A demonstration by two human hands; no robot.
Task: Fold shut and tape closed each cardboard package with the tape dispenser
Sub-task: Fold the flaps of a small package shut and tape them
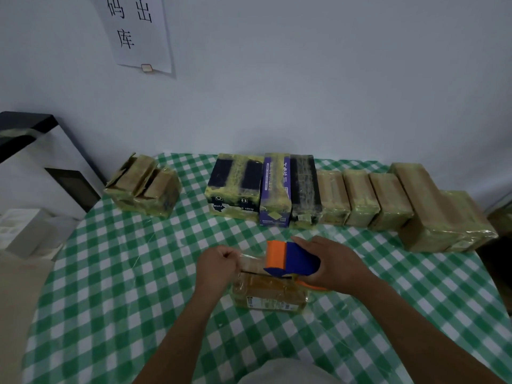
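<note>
The left hand (219, 266) is curled, pinching the end of the clear tape (246, 259); beneath it the cardboard package (268, 296) sits mid-table on the green checked cloth (138, 273); the blue-and-orange tape dispenser (293, 259) rides over its top, gripped by the right hand (336, 266)

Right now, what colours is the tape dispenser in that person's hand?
Blue with an orange front part; the head view shows the tape dispenser held in the right hand.

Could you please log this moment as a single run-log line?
phase: taping; left hand: pinches tape end; right hand: grips tape dispenser over cardboard package; taped packages: row behind
</note>
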